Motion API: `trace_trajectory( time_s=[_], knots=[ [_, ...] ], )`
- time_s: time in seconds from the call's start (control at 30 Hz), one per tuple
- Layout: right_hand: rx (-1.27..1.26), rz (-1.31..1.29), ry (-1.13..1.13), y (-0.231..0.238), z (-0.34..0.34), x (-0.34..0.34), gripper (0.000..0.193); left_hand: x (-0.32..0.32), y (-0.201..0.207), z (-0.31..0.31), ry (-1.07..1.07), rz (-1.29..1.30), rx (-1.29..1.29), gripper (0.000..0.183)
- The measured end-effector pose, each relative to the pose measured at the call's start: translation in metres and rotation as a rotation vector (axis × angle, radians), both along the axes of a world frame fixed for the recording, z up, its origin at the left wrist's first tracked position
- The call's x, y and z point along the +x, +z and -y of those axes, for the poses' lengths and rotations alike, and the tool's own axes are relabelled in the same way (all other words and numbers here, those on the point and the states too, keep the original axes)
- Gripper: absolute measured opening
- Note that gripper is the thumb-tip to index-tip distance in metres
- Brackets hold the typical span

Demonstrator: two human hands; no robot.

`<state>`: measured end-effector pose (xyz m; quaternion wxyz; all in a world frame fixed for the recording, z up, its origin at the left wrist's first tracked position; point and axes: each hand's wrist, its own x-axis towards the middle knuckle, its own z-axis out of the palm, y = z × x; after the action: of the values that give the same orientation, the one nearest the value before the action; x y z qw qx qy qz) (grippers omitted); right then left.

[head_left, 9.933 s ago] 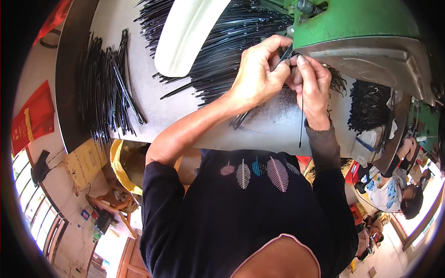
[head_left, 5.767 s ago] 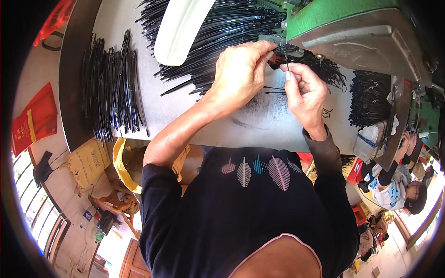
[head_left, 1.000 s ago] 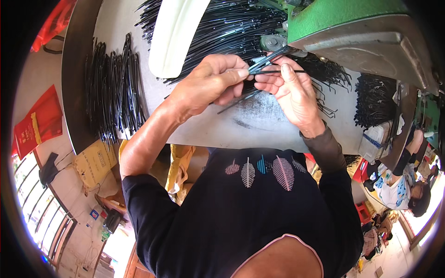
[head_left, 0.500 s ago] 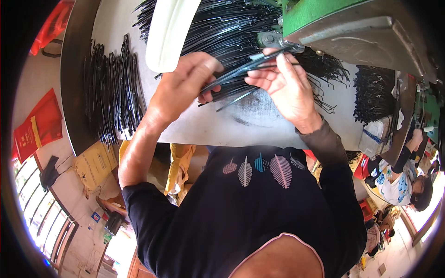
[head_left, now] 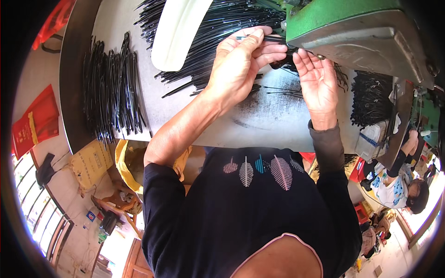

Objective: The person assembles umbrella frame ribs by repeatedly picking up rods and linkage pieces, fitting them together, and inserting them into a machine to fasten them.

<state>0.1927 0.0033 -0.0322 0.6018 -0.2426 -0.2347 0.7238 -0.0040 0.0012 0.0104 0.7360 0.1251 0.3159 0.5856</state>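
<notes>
My left hand (head_left: 238,62) is raised over the grey table (head_left: 278,125) and pinches a thin black rod (head_left: 269,40) at its fingertips, right by the mouth of the green machine (head_left: 352,25). To its right, my right hand (head_left: 317,81) is spread, palm showing and holding nothing. Its fingertips reach up to the machine's lower edge. A large heap of loose black rods (head_left: 218,23) lies behind the left hand. A few single rods (head_left: 280,90) lie on the table between the two hands.
A white curved strip (head_left: 178,28) rests across the heap. Bundles of black rods (head_left: 111,92) lie in a row at the table's left end. Another dark pile (head_left: 368,97) sits at the right. A yellow sack (head_left: 127,162) hangs below the table. Another person (head_left: 398,185) sits lower right.
Half a second ago both hands held a bundle of black rods between them. That bundle is gone from my hands; my left hand has moved up to the machine and my right hand has spread flat.
</notes>
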Motion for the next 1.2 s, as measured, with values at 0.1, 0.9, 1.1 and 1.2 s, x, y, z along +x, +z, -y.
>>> trace_trajectory(
  time_s=[0.1,0.9,1.1,1.2],
  knots=[
    [0.015,-0.073,0.054,-0.001,0.001,0.002,0.029,0.001,-0.001,0.000,0.027,-0.023,-0.009,0.021],
    [0.005,0.077,-0.065,0.004,0.003,-0.006,0.028,0.002,-0.007,0.000,0.030,-0.109,0.049,0.019],
    [-0.011,0.048,-0.064,0.004,-0.001,-0.007,0.026,0.000,-0.009,-0.002,0.028,-0.102,0.084,0.017],
    [-0.019,0.057,-0.080,0.004,0.000,-0.008,0.025,0.002,-0.009,-0.002,0.036,-0.103,0.086,0.016]
  ],
)
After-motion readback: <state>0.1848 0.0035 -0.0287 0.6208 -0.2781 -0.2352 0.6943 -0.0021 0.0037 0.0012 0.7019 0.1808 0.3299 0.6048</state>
